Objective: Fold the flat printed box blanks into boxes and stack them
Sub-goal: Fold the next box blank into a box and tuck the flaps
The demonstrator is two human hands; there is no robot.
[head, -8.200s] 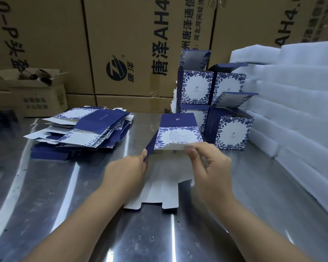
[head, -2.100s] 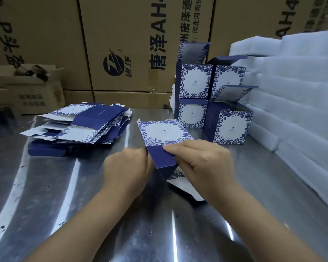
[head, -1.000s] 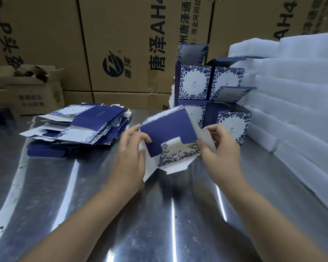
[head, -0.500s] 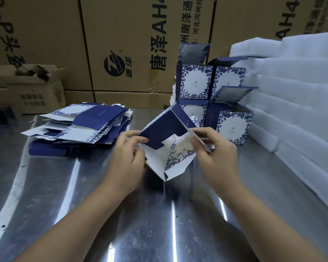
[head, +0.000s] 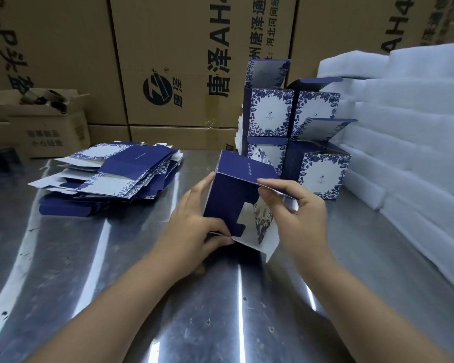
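Note:
A navy and white floral box blank [head: 233, 195] is half folded into a box shape above the steel table [head: 116, 284], its bottom flaps turned toward me. My left hand [head: 197, 226] grips its left side and lower flap. My right hand [head: 296, 213] pinches the right edge of the upper panel. A pile of flat blanks [head: 116, 174] lies to the left. Several folded boxes [head: 323, 174] stand stacked behind, their lids open.
Large brown cartons [head: 181, 61] line the back of the table. A small open carton [head: 45, 124] sits at the back left. White foam sheets [head: 409, 142] are piled high along the right side.
The blank has been opened from flat into a box shape and turned, its navy panel now upright. Both hands shifted their grip, the left to the lower flap.

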